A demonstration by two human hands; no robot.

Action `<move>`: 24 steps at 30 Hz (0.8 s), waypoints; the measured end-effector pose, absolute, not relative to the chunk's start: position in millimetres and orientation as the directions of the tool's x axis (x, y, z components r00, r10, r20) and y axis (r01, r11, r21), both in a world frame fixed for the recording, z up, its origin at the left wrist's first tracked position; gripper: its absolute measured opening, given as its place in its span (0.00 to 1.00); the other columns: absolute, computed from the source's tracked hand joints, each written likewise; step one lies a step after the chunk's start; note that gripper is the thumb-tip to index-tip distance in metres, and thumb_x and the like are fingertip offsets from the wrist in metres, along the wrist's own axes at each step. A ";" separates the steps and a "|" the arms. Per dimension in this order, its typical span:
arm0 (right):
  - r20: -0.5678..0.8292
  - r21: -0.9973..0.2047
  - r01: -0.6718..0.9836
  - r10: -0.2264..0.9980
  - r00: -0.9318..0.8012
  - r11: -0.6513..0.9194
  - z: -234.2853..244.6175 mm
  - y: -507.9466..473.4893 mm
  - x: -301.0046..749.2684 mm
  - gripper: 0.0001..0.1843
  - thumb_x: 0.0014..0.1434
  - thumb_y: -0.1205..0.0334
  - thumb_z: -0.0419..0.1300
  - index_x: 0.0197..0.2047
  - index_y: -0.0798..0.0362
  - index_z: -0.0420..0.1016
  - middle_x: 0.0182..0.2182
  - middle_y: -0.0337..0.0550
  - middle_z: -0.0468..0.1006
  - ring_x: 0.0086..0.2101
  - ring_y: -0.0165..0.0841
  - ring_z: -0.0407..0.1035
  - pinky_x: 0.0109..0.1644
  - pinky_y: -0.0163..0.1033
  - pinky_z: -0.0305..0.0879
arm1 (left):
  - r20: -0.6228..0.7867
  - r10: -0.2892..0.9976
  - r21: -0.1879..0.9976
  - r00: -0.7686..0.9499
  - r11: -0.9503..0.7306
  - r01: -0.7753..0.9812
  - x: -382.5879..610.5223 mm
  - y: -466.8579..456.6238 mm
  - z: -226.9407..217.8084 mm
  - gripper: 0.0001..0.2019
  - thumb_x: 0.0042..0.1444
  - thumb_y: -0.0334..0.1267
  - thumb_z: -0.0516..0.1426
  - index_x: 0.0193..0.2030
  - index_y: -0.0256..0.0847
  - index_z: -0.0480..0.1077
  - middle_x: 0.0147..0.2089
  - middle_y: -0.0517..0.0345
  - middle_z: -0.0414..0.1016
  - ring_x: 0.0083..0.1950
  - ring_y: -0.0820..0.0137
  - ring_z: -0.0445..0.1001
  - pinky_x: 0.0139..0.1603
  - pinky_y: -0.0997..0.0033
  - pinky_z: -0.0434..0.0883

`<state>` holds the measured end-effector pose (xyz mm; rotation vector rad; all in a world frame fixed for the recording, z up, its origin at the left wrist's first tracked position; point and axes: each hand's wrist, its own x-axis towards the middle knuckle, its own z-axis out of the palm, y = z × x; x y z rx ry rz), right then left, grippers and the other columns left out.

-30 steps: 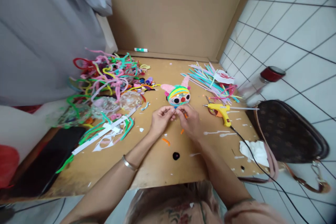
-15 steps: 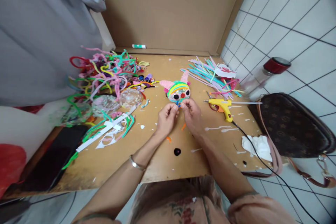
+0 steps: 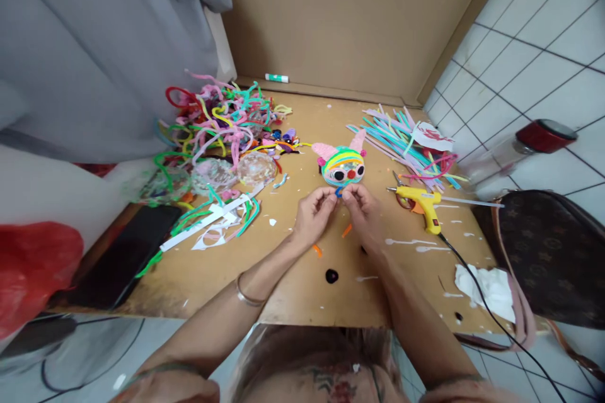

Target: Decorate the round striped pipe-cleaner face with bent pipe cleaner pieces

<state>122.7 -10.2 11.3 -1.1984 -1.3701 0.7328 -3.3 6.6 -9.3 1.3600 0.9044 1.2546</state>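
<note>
A round pipe-cleaner face (image 3: 341, 165) with rainbow stripes, pink ears, googly eyes and a red nose rests on the wooden table (image 3: 293, 289). Just below it my left hand (image 3: 314, 216) and my right hand (image 3: 363, 214) meet. Both pinch a small blue piece (image 3: 338, 191) at the face's lower edge, fingers pressed together. A bracelet sits on my left wrist. Small orange scraps (image 3: 346, 230) lie beside my right hand.
A tangle of coloured pipe cleaners (image 3: 217, 119) fills the left. Straight pipe cleaners (image 3: 406, 141) lie at the right, a yellow glue gun (image 3: 423, 200) with its cord nearer. A brown bag (image 3: 553, 252), a red-lidded jar (image 3: 520, 148) and a black phone (image 3: 125, 255) sit at the edges.
My hands have crept up to the bottom of the face and stayed pinched together. The camera view has shifted, so everything sits further right in the picture.
</note>
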 end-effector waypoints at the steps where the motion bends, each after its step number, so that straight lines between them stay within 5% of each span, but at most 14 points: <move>1: 0.319 -0.926 0.251 0.939 0.127 0.280 11.0 -10.4 123.4 0.12 0.62 0.54 0.55 0.29 0.50 0.65 0.24 0.34 0.67 0.27 0.28 0.62 0.33 0.35 0.59 | 0.217 0.962 0.975 0.167 -0.205 -0.088 -3.3 6.8 -9.9 0.12 0.60 0.45 0.56 0.36 0.37 0.71 0.28 0.61 0.69 0.28 0.76 0.64 0.31 0.76 0.64; 9: 0.425 -0.835 0.441 0.895 0.137 0.329 11.0 -11.2 126.8 0.08 0.60 0.58 0.59 0.30 0.51 0.72 0.27 0.36 0.73 0.29 0.30 0.66 0.34 0.36 0.61 | 0.428 0.892 0.885 0.143 -0.446 0.131 -1.9 8.2 -13.7 0.09 0.60 0.39 0.55 0.35 0.37 0.73 0.28 0.60 0.72 0.26 0.77 0.65 0.31 0.76 0.64; 24: 0.650 -0.566 0.629 0.757 -0.056 0.533 2.1 -7.2 131.0 0.08 0.65 0.65 0.56 0.36 0.50 0.75 0.31 0.40 0.75 0.35 0.32 0.70 0.39 0.38 0.67 | 0.492 0.860 0.823 0.132 -0.509 0.253 -4.0 13.9 -14.2 0.08 0.56 0.35 0.54 0.27 0.38 0.68 0.23 0.64 0.64 0.24 0.78 0.60 0.28 0.77 0.60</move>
